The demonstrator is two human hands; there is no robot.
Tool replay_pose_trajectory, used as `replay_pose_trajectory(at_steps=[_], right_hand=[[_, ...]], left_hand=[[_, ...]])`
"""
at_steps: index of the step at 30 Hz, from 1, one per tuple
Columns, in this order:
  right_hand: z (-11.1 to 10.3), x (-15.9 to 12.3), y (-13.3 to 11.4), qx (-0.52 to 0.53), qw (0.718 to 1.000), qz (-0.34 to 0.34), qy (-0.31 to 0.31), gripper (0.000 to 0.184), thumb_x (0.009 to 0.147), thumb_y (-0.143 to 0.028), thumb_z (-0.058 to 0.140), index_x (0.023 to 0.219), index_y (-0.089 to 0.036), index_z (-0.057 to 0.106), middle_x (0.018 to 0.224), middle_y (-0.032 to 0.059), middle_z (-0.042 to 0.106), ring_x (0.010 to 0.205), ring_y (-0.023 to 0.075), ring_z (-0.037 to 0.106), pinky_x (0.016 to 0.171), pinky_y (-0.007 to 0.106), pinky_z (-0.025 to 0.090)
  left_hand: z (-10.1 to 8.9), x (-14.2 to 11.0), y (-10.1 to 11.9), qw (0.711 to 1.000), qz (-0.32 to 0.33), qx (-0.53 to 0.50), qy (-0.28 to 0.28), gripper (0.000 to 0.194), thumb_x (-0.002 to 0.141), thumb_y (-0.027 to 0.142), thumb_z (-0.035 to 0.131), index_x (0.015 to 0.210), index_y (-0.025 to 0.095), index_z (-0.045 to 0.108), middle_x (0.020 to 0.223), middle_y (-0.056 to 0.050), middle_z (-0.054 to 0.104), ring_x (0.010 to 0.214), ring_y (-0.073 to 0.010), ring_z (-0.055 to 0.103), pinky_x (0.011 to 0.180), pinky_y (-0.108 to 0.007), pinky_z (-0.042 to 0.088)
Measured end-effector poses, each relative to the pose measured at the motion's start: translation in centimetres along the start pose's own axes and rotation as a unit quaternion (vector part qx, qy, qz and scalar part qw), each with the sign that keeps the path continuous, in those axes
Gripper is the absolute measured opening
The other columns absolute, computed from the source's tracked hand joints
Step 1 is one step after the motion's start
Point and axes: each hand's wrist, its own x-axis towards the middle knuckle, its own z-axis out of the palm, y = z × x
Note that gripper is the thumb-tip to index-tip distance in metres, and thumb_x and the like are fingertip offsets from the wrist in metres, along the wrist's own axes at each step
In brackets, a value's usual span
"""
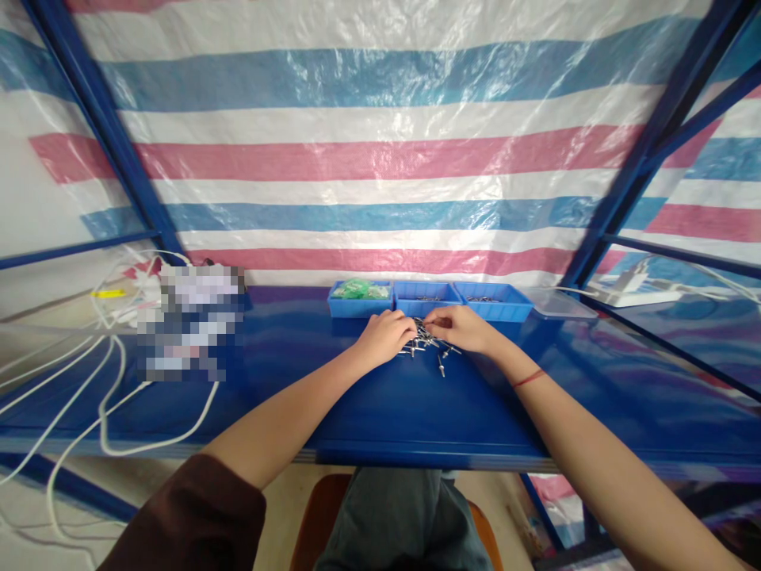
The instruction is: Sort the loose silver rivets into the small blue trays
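Left bin (pixel 360 308): green plastic (pixel 355 288); others (pixel 505 312) (two): metal pieces (pixel 484 299).

The left hand (pixel 389 335) and right hand (pixel 460 327) hide part of the metal pile (pixel 421 339). Blurry squares (pixel 193 317) cover something left. The near sleeve (pixel 193 515) gets cut off.

texts: none readable | labels, brands: none | numbers, signs: none
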Motion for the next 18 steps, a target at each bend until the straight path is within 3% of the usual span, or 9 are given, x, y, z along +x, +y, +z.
replay_pose_trajectory(at_steps=[5,10,18], right_hand=[[0.9,0.1,-0.9,0.055,0.998,-0.021,0.009,0.02,0.073,-0.033,0.058,0.08,-0.016,0.066,0.064,-0.001,0.057,0.055,0.0098,0.046,0.055,0.023,0.037],[1.3,0.3,-1.2,0.154,0.987,-0.022,0.039,0.029,0.074,-0.042,0.059,0.081,-0.014,0.064,0.072,0.0023,0.061,0.061,0.0114,0.05,0.059,0.025,0.04],[1.0,0.2,-2.0,0.228,0.973,0.008,0.03,0.038,0.073,-0.051,0.058,0.075,-0.014,0.064,0.064,0.0006,0.058,0.059,0.0115,0.049,0.057,0.025,0.039]], left_hand=[[-0.1,0.4,0.3,0.99,-0.026,-0.103,0.097,0.016,0.085,0.031,0.049,0.088,0.022,0.063,0.094,-0.002,0.06,0.09,-0.0172,0.055,0.082,-0.03,0.043],[-0.4,0.7,1.0,0.952,-0.041,-0.267,0.147,0.012,0.084,0.026,0.05,0.089,0.019,0.059,0.086,0.0,0.064,0.082,-0.0134,0.06,0.079,-0.025,0.045],[-1.0,0.8,1.6,0.934,-0.093,-0.296,0.176,0.015,0.083,0.029,0.051,0.087,0.018,0.06,0.088,-0.001,0.066,0.079,-0.0135,0.06,0.071,-0.024,0.046]])
